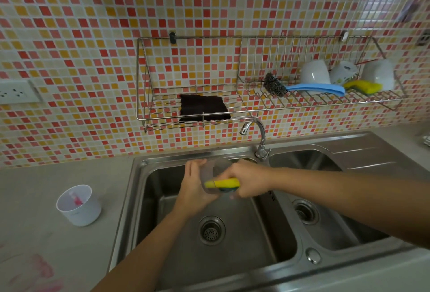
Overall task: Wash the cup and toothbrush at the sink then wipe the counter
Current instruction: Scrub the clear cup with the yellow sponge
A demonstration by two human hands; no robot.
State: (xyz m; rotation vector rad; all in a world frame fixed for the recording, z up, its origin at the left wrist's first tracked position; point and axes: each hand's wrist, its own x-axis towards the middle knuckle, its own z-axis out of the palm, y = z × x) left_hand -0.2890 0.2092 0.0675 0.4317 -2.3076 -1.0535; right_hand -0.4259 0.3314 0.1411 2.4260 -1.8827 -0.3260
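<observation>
Over the left sink basin (162, 198) my left hand (194, 187) grips a translucent grey cup (215, 170), tilted with its mouth facing away. My right hand (246, 182) holds a yellow and green sponge (223, 184) pressed against the cup's side. A white cup (79, 205) stands on the counter (58, 233) to the left, with a pink toothbrush (75, 198) lying inside it. Pink smears (39, 268) mark the counter near its front left corner.
The faucet (258, 138) arches above the divider between the two basins. A wall rack (162, 105) holds a dark cloth (204, 107), a steel scourer (274, 85) on a blue handle, a second sponge (363, 86) and white mugs (316, 72). A socket (16, 92) sits at the left.
</observation>
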